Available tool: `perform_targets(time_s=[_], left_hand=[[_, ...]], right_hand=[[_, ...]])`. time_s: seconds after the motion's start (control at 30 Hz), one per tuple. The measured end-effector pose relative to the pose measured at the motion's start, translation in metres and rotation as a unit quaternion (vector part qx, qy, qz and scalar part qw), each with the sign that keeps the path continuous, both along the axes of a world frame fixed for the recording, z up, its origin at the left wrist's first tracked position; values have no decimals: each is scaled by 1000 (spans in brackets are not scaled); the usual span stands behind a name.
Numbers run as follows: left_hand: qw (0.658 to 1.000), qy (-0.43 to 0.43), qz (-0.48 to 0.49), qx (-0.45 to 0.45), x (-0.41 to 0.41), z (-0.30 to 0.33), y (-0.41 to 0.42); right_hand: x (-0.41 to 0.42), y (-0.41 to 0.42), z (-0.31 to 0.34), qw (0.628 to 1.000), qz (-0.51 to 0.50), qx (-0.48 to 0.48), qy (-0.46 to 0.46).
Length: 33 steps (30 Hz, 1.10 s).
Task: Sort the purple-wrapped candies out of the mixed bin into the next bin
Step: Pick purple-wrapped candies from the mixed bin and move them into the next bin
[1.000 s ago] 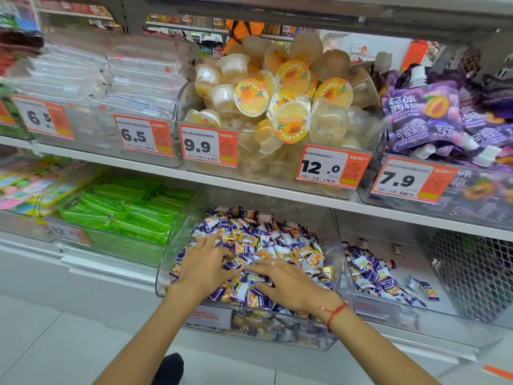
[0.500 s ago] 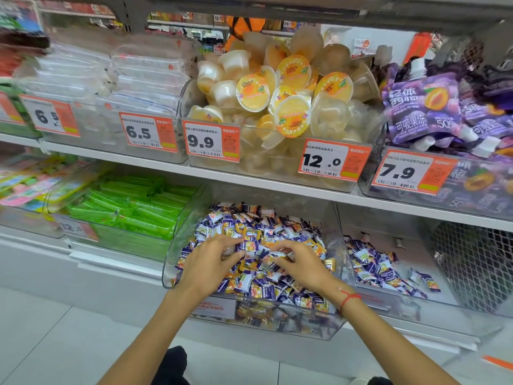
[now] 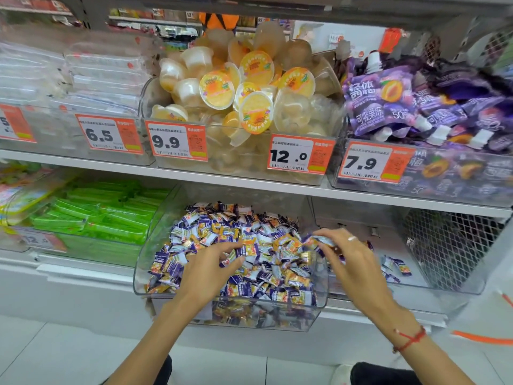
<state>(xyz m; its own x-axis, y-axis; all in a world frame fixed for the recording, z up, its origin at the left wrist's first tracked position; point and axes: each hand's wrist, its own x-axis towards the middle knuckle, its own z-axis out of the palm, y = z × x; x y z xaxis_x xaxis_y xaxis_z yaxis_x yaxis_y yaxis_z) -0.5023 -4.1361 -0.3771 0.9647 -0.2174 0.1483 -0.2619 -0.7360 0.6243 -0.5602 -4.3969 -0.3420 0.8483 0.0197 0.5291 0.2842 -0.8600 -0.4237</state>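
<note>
- The mixed bin [image 3: 322,295], a clear plastic tub on the lower shelf [image 3: 83,269], is heaped with purple-wrapped candies [image 3: 249,287] jumbled together with orange-wrapped ones [image 3: 295,279].
- The left hand [image 3: 206,270] lies on the heap near the bin's front left; its fingers [image 3: 222,250] are curled down into the wrappers, and it cannot be told whether they pinch a single candy.
- The right hand [image 3: 352,262] is raised over the wall between the two bins, its fingers pinching a small bunch of purple-wrapped candies; a ring sits on one finger and a red string bracelet [image 3: 410,339] circles the wrist.
- The next bin [image 3: 455,290], just right of the mixed one, holds a thin scatter of purple-wrapped candies [image 3: 397,266] on its floor, partly hidden behind the right hand.
- On the upper shelf [image 3: 249,184] stand bins of jelly cups [image 3: 249,87] and purple pouches [image 3: 388,104] with orange price tags.
- Green packets [image 3: 105,215] fill the bin left of the mixed one.
</note>
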Motion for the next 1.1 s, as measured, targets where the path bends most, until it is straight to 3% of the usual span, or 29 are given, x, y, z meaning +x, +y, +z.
perform_targets(time_s=[0.13, 0.23, 0.33, 0.4, 0.5, 0.67, 0.77, 0.87, 0.93, 1.1], left_hand=[[1000, -3, -20, 4, 1, 5, -25], [999, -4, -31, 5, 1, 9, -44], [999, -1, -38, -7, 0, 14, -53], [999, 0, -38, -21, -2, 15, -56], [996, 10, -45, -74, -5, 17, -61], [981, 24, -63, -184, -15, 28, -81], [969, 32, -80, -230, -18, 34, -89], [953, 51, -121, -273, -19, 39, -94], [940, 66, -152, -300, -22, 40, -97], [954, 38, -115, -274, -12, 34, -86]], right_hand=[[19, -47, -8, 994, -105, -4, -42], [45, -72, -20, 983, -163, 2, 85], [53, -78, -34, 961, -133, -30, 241], [49, -68, -34, 972, -119, -18, 203], [28, -29, -13, 986, -90, 111, 91], [11, 22, 3, 942, 29, 221, 251], [11, 25, 13, 933, 48, 257, 249], [9, 21, 24, 895, 79, 347, 268], [6, 16, 26, 871, 76, 415, 253], [4, -10, 18, 894, -9, 431, 125]])
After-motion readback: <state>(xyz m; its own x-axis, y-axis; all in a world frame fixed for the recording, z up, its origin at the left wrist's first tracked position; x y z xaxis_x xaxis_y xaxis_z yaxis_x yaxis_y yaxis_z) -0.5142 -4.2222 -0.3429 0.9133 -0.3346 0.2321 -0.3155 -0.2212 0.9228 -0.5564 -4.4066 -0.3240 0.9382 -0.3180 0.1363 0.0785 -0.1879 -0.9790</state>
